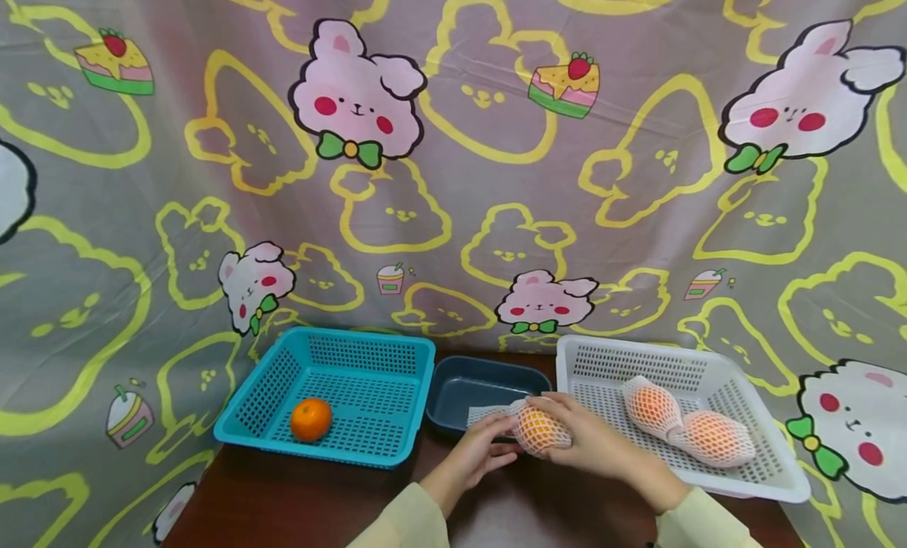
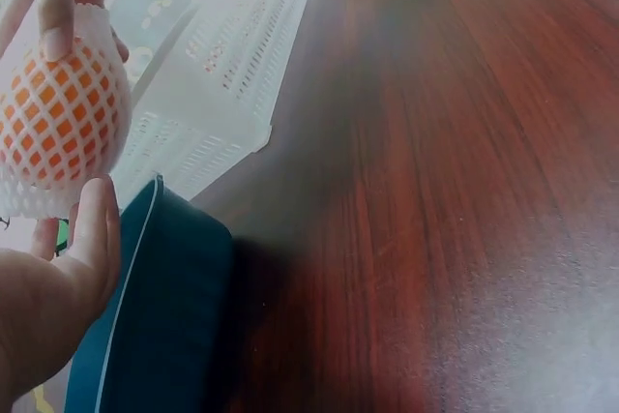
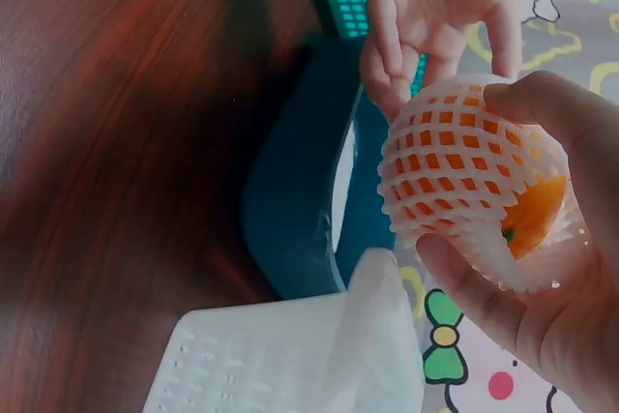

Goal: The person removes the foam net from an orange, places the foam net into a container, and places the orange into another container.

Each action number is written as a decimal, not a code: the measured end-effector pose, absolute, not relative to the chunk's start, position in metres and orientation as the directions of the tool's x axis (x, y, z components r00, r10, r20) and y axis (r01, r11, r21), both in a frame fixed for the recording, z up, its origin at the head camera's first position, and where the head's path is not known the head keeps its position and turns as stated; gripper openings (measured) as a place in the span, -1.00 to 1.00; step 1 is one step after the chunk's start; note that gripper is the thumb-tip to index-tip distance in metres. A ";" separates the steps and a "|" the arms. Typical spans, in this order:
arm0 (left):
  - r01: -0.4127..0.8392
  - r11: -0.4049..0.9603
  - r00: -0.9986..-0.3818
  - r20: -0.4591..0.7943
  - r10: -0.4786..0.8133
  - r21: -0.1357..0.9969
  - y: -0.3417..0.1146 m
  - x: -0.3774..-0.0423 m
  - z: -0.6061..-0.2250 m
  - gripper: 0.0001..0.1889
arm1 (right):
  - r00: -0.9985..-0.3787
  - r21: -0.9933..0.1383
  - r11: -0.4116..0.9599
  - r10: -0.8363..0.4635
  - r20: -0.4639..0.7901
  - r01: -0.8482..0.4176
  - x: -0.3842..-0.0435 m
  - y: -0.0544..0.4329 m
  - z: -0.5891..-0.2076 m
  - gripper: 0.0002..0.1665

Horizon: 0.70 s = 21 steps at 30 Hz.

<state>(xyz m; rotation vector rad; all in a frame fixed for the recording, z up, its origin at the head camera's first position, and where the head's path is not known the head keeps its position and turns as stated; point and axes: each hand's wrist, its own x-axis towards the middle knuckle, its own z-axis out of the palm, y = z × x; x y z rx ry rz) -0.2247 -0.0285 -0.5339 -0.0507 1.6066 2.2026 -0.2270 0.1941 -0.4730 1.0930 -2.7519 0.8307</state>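
Note:
In the head view, an orange [image 1: 542,430] in a white foam net sleeve is held up over the front of the dark blue tray [image 1: 453,390]. My right hand [image 1: 598,446] grips it, thumb and fingers around its sides. My left hand [image 1: 478,457] pinches the loose end of the foam net [image 1: 489,412] at the fruit's left. Bare orange skin [image 3: 538,218] and a green stem spot show through the net's opening in the right wrist view. From the left wrist view, my left fingers [image 2: 92,229] touch the net's lower edge.
On the left, a teal basket [image 1: 418,410] holds one bare orange [image 1: 311,420]. A white basket [image 1: 772,453] on the right contains two netted oranges [image 1: 716,438]. All stand on a dark brown table [image 1: 298,501] before a patterned cloth [image 1: 453,178].

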 end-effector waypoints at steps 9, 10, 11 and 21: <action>-0.351 -0.280 -0.923 -0.280 0.265 0.893 -0.038 -0.218 -0.540 -0.53 | -0.736 -0.489 0.579 -0.638 0.226 -0.652 -0.225 0.185 -0.485 -0.14; -0.350 -0.282 -0.924 -0.281 0.258 0.893 -0.039 -0.218 -0.541 -0.54 | -0.739 -0.496 0.579 -0.636 0.221 -0.647 -0.224 0.184 -0.486 -0.14; -0.349 -0.283 -0.926 -0.282 0.252 0.893 -0.040 -0.217 -0.542 -0.57 | -0.741 -0.498 0.580 -0.634 0.220 -0.644 -0.224 0.182 -0.488 -0.14; -0.362 -0.243 -0.927 -0.322 0.191 0.900 -0.050 -0.211 -0.558 -0.50 | -0.728 -0.517 0.548 -0.639 0.249 -0.658 -0.215 0.171 -0.520 -0.14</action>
